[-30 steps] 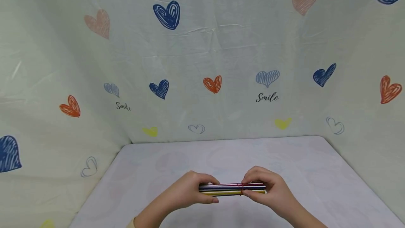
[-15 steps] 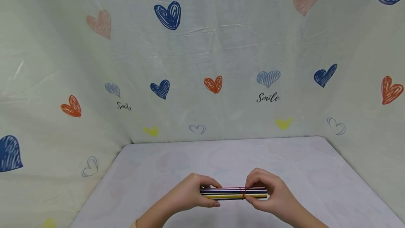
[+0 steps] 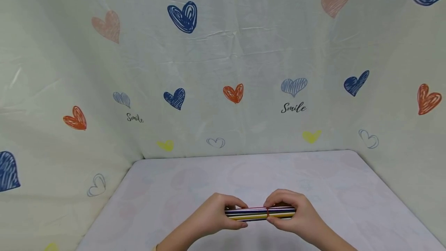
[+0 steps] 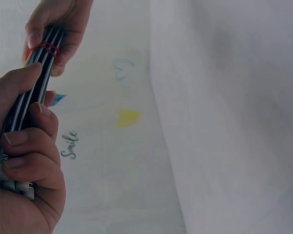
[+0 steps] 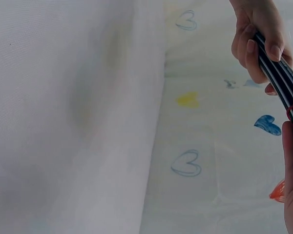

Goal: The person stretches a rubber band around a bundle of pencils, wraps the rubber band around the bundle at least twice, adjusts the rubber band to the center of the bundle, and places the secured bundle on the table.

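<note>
A bundle of striped pencils in dark, yellow and red tones lies level between my hands, held up over the table. A thin red rubber band circles it right of the middle. My left hand grips the bundle's left end, fingers curled round it in the left wrist view, where white eraser-like ends show by the palm. With thumb and fingertips, my right hand pinches the bundle at the band. The pencils' right ends are partly hidden by that hand.
Beneath the hands spreads a white-covered table. A pale curtain printed with hearts and "Smile" hangs behind it and along both sides.
Both hands and the bundle have sunk slightly. The band's strands, crossed and spread half a second ago, now look like one narrow line. Both grips stay on the pencils.
</note>
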`<state>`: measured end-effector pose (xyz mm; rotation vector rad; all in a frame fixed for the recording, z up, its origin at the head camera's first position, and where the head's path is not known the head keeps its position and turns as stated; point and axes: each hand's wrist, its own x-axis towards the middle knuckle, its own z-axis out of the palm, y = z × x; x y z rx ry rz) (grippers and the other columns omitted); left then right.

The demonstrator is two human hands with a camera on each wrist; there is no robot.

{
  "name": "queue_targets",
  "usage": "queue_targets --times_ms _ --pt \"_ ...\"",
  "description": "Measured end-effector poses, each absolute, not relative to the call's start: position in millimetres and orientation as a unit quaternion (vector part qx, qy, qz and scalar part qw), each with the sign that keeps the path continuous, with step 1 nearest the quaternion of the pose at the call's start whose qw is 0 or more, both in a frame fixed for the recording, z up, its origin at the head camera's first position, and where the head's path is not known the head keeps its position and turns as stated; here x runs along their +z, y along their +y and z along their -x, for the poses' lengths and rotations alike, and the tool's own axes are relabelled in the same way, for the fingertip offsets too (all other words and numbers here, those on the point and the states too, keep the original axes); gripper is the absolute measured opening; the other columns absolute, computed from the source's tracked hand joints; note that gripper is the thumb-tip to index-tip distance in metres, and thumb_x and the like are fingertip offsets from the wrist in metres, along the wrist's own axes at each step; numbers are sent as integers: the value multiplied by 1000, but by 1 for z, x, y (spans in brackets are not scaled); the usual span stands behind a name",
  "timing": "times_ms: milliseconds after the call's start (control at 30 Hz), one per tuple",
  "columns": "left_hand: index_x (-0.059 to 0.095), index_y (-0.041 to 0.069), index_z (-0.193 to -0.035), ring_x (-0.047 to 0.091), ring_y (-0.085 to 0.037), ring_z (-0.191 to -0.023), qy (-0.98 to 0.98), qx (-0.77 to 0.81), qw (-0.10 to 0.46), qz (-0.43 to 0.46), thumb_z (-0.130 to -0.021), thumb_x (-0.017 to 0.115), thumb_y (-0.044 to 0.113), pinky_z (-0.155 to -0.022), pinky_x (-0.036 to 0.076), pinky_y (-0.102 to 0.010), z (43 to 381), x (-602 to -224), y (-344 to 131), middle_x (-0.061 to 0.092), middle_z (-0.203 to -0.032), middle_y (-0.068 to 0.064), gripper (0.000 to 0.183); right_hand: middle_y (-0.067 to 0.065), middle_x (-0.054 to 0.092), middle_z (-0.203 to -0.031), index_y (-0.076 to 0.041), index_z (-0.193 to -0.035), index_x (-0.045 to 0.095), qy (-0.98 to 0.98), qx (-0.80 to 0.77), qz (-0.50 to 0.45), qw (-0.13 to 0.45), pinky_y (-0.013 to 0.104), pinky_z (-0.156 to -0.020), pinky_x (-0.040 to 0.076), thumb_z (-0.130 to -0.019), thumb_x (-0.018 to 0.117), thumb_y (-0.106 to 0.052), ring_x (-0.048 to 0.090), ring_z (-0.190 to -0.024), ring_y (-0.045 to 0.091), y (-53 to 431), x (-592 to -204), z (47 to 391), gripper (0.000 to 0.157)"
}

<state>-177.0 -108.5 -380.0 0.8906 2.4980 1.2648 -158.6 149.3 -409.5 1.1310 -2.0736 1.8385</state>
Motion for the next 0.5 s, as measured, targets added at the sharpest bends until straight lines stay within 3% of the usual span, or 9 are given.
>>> queue_targets --times_ms 300,500 --pt "76 20 -93 52 2 -58 856 400 100 -312 -72 86 17 -55 47 -19 179 -381 -109 60 -67 17 24 11 68 -107 -4 -112 68 -686 604 -404 35 33 -71 56 -80 76 6 66 -92 22 154 -411 163 35" --pt "75 22 -94 51 4 -58 867 357 73 -338 -72 86 17 -55 45 -18 182 -378 -114 58 -67 22 25 8 62 -96 -9 -100 64 -695 578 -427 17 34 -73 55 -80 74 7 63 -87 21 158 -397 170 28"
